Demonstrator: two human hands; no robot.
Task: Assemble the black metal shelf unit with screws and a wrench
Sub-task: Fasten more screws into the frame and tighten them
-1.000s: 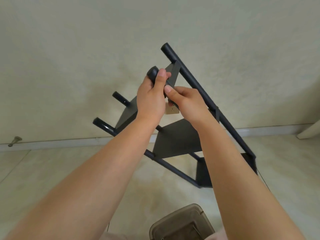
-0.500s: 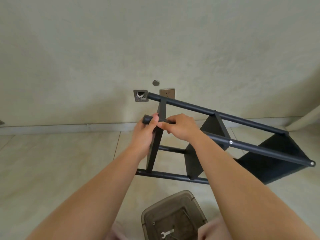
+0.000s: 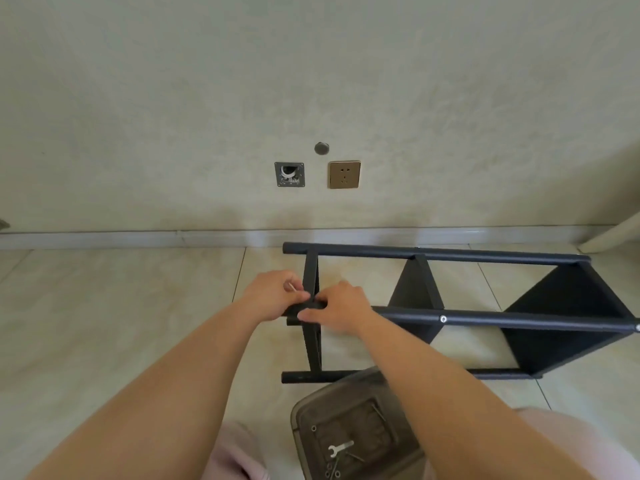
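Observation:
The black metal shelf unit (image 3: 485, 318) lies on its side on the tiled floor, its tubes running left to right with dark panels between them. My left hand (image 3: 275, 294) grips the left end of the near upper tube, and a thin light-coloured sliver shows by its fingers. My right hand (image 3: 341, 306) holds the same tube just right of the end crosspiece. A silver wrench (image 3: 340, 447) lies in the brown tray (image 3: 311, 407) below my arms, with several small screws (image 3: 332, 472) beside it.
The wall stands just behind the shelf, with a gold socket (image 3: 344, 174), an open wall box (image 3: 290, 174) and a baseboard (image 3: 138, 237). A white furniture leg (image 3: 613, 233) is at the far right. My knees show at the bottom edge.
The shelf unit has swung down from tilted upright in the air to lying flat on the floor. Both hands went down with it, still holding the tube's end.

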